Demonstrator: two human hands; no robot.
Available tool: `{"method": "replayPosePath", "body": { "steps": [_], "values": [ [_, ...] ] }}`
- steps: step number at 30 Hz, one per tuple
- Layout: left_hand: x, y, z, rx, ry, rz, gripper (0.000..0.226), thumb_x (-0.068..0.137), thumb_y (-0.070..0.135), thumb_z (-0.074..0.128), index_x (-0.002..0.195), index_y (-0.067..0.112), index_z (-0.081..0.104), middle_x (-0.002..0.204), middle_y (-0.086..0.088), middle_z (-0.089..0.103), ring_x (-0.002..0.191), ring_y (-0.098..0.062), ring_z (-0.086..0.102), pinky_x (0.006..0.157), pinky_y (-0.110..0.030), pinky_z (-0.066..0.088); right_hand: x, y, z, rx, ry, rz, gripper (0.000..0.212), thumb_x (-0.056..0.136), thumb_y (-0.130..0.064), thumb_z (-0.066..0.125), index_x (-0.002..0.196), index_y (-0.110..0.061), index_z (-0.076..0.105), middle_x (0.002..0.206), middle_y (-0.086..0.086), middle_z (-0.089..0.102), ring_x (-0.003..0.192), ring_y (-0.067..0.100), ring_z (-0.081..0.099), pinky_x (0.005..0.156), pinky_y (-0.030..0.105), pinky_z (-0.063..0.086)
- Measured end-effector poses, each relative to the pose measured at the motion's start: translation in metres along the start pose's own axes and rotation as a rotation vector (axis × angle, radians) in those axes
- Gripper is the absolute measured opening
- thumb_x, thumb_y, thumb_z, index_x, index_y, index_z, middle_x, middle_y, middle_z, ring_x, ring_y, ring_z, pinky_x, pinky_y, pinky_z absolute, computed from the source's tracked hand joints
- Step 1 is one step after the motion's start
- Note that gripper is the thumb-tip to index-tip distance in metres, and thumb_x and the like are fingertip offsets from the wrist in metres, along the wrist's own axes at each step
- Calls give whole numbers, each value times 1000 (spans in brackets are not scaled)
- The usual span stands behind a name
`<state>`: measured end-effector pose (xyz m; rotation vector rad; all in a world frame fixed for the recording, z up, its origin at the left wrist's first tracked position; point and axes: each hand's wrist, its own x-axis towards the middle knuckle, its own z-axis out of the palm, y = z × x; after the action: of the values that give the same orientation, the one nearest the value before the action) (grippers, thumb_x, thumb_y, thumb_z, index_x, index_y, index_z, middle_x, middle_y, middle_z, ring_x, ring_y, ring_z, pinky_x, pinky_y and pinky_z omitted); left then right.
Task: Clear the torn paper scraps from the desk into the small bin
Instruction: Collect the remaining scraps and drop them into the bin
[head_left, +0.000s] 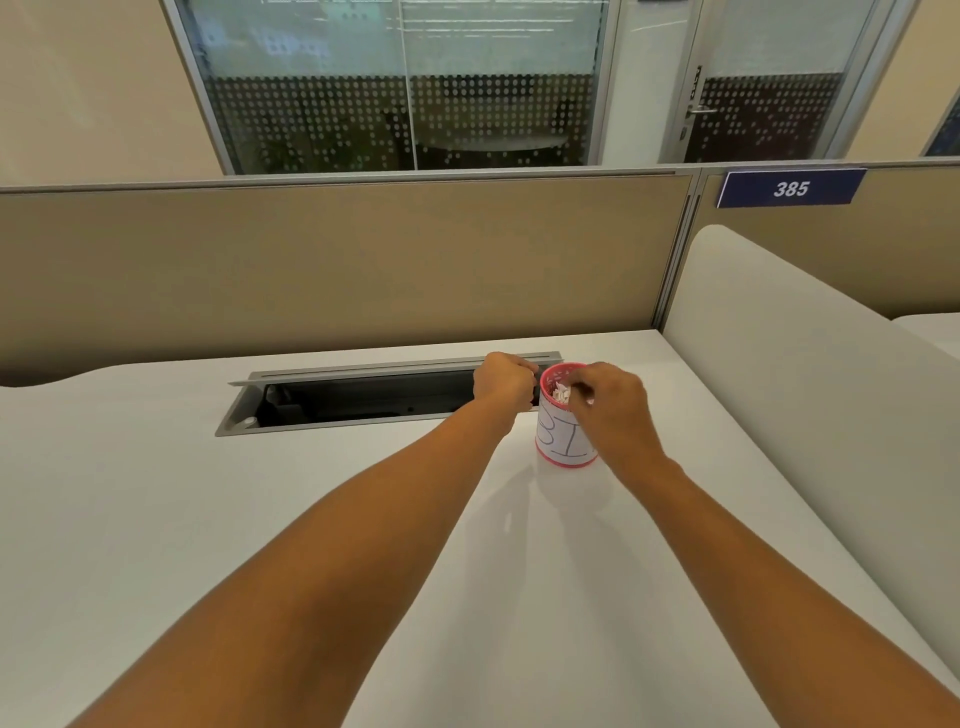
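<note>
You look nearly done — scraps (561, 393) lie in the small bin (566, 441) at the tabletop's (311, 519) far side, none show loose, and your left hand (504, 382) and right hand (618, 410) curl at its mouth — holding what, I cannot tell.

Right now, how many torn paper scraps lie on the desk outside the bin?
0 in view on the desk. The only scraps that show are inside the red bin, below the right hand. The arms may hide others.
</note>
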<state>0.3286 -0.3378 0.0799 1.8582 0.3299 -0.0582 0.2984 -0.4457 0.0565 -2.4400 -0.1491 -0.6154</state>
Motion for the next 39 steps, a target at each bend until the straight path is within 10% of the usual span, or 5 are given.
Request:
{"method": "replayPosePath", "body": {
  "steps": [17, 29, 39],
  "values": [
    [-30, -63, -85, -61, 35, -61, 27, 92, 11, 54, 118, 4, 61, 119, -16, 63, 104, -28, 64, 87, -32, 53, -46, -64, 19, 50, -73, 140, 20, 89, -5, 57, 105, -4, 68, 110, 14, 68, 98, 23, 61, 91, 20, 41],
    [-54, -217, -361, -206, 331, -183, 23, 87, -2, 54, 108, -2, 65, 92, -13, 61, 66, -20, 57, 60, -23, 49, -139, -256, 175, 228, -491, -10, 27, 85, 5, 48, 94, -5, 72, 102, 10, 71, 95, 20, 64, 88, 20, 47],
    [-72, -321, -621, -1, 798, -201, 29, 87, 0, 50, 109, 5, 68, 114, -16, 66, 102, -33, 62, 95, -38, 50, -186, -441, 322, 220, -771, -186, 28, 88, -11, 49, 113, -16, 61, 129, -1, 56, 121, 15, 49, 99, 22, 35]
  ]
}}
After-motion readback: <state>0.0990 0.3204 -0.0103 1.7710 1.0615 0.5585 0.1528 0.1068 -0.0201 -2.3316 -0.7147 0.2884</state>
